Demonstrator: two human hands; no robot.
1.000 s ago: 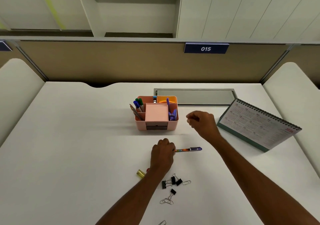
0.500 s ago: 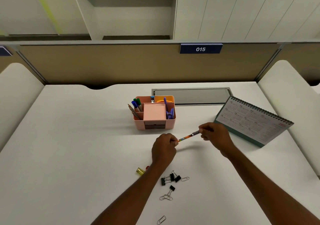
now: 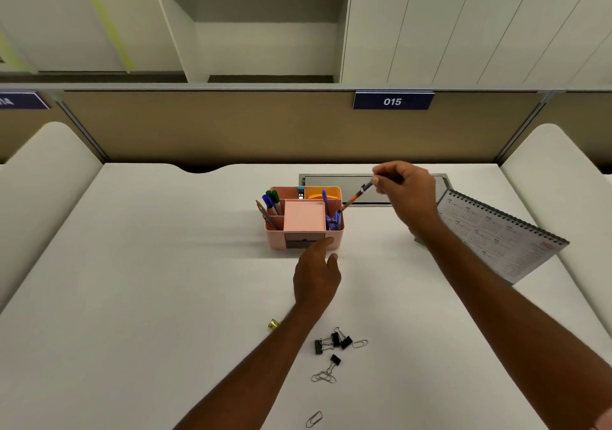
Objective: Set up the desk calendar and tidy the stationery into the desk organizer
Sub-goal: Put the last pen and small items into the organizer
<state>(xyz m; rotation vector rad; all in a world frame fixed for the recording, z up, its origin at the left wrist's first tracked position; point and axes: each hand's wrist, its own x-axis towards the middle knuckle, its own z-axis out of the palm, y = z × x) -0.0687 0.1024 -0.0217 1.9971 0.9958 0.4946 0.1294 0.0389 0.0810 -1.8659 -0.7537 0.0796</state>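
The pink desk organizer point(image 3: 275, 239) stands mid-desk with markers, pencils and purple pens in its side slots. My right hand point(image 3: 409, 194) pinches the top of a patterned pen point(image 3: 356, 196), tilted with its lower tip at the organizer's right slot. My left hand point(image 3: 318, 272) hovers just in front of the organizer, fingers relaxed and holding nothing. The desk calendar point(image 3: 503, 234) stands at the right, partly behind my right forearm. Black binder clips point(image 3: 332, 343) and paper clips point(image 3: 324, 377) lie near the front.
A small gold cap point(image 3: 273, 324) lies left of my left forearm, and a single paper clip point(image 3: 314, 419) sits near the front edge. A grey cable hatch point(image 3: 334, 179) is set into the desk behind the organizer. A brown partition point(image 3: 231, 124) closes the back.
My left hand let go of the pen and moved toward the organizer. My right hand lifted the pen up and back to the organizer's right slot.
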